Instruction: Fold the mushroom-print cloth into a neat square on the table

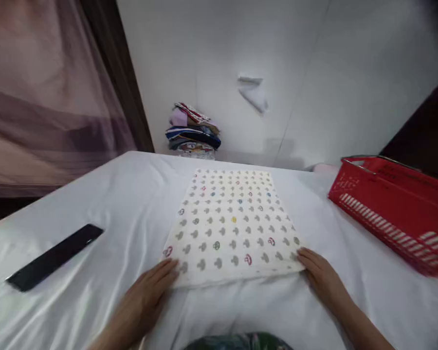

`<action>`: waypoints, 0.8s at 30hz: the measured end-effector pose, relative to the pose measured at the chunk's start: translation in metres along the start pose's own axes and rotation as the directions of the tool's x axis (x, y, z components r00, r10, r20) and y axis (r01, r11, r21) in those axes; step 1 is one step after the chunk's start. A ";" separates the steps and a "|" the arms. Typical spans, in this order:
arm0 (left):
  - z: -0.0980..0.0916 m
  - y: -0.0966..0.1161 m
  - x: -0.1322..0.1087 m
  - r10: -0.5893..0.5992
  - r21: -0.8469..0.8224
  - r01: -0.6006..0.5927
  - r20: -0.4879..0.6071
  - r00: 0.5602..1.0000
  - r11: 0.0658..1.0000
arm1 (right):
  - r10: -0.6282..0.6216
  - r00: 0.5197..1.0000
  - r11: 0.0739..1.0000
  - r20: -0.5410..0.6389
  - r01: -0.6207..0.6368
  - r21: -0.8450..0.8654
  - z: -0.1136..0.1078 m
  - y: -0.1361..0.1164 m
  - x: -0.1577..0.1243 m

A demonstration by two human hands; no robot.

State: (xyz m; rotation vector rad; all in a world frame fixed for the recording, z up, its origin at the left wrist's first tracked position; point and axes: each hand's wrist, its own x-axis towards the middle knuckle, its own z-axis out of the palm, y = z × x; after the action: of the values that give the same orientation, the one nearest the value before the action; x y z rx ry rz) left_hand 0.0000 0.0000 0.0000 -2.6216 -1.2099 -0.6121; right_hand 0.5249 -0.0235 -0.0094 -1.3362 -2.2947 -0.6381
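A cream cloth [226, 228] printed with small grey and coloured mushroom shapes lies spread flat on the white sheet. My left hand [149, 291] is at its near left corner, fingers closed over the edge. At the near right corner, my right hand [317, 270] has its fingertips closed on the cloth's edge, with the thumb underneath or hidden. The near edge between the hands looks slightly raised or folded, and the far end reaches almost to the back of the sheet.
A black phone-like slab [54, 257] lies at left. On the right stands a red plastic basket [387, 209] with slotted sides. A stack of folded clothes [194, 131] sits at the back by the white wall [219, 58]. A pinkish curtain [51, 97] hangs at left.
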 end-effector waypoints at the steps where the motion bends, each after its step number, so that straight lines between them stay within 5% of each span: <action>1: 0.000 0.000 0.000 -0.012 -0.011 0.012 -0.005 1.000 1.000 | 0.012 1.000 1.000 -0.002 -0.012 0.006 -0.002 0.001 -0.001; 14: -0.026 0.019 0.000 -0.103 -0.048 0.103 0.019 0.995 0.993 | -0.030 0.999 0.999 0.026 0.029 0.039 0.009 0.014 -0.027; 24: -0.032 0.032 -0.001 -0.291 -0.036 0.291 0.024 0.957 0.956 | 0.025 0.998 0.997 0.052 -0.029 0.078 0.001 0.015 -0.034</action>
State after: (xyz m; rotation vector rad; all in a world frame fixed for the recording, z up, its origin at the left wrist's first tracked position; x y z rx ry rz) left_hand 0.0146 -0.0323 0.0288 -2.5032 -1.6232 -0.6671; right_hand 0.5534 -0.0401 -0.0260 -1.3593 -2.3126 -0.5044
